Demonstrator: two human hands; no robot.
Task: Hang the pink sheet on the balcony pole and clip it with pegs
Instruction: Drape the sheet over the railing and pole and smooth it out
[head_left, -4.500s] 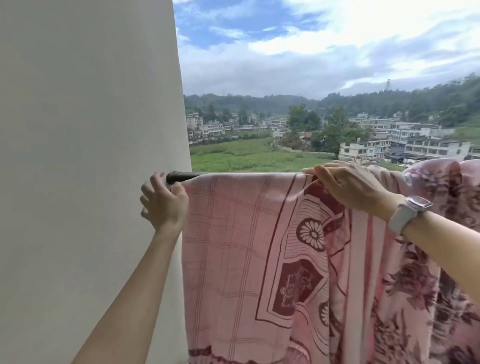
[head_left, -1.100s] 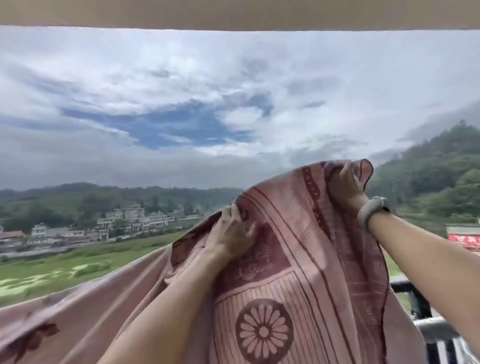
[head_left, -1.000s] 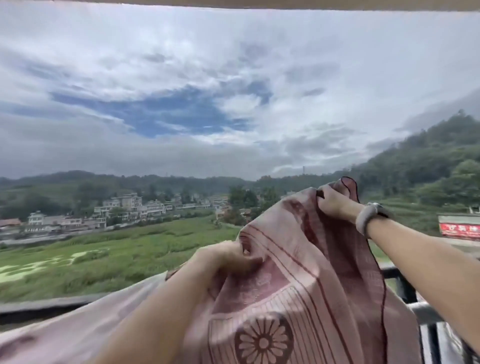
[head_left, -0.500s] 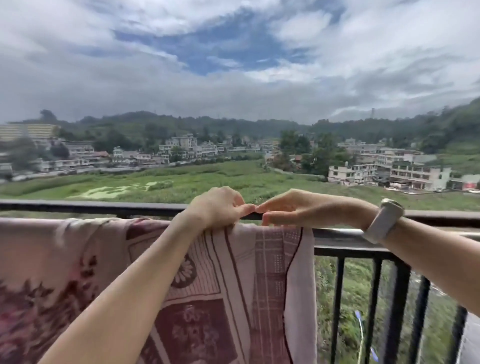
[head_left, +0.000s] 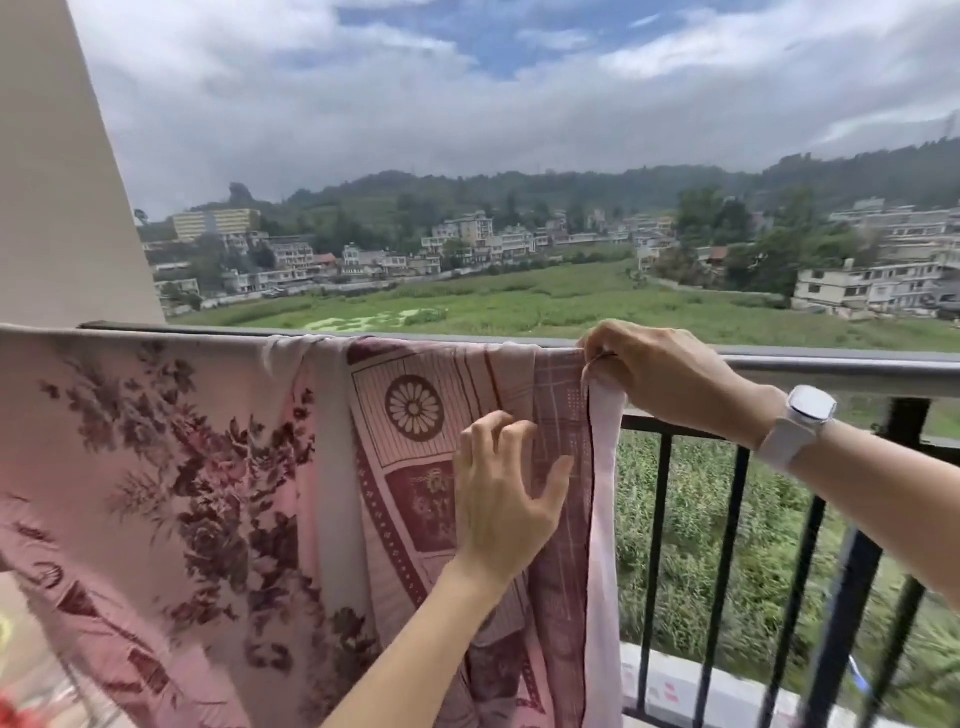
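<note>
Far left, a pale wall (head_left: 62, 171) frames the balcony, and the pink sheet (head_left: 171, 467) is draped over the pole (head_left: 841, 364), hanging down the near side in a broad fall of dark florals. Moving along, there's a bunched twist of cloth right on top of the rail, then the panel with the round flower medallion.

Now the left hand (head_left: 506, 493): it lies against the hanging face of the sheet, below the rail, fingers spread and only lightly bent, pressing the fabric rather than gripping it, as far as I can see. Up and to its right, the right hand (head_left: 660, 369) sits on the rail itself, fingers curled, pinching the sheet's right-hand edge where it crosses the top. A white watch (head_left: 800, 415) rides that wrist.

The pole runs straight across, left to right, and the sheet's free edge hangs just under the right hand, so that's the nearer hand for tugging the edge further along. The bare rail and black bars (head_left: 727, 545) lie to the right. I see no pegs anywhere, so clipping looks a way off yet.
</note>
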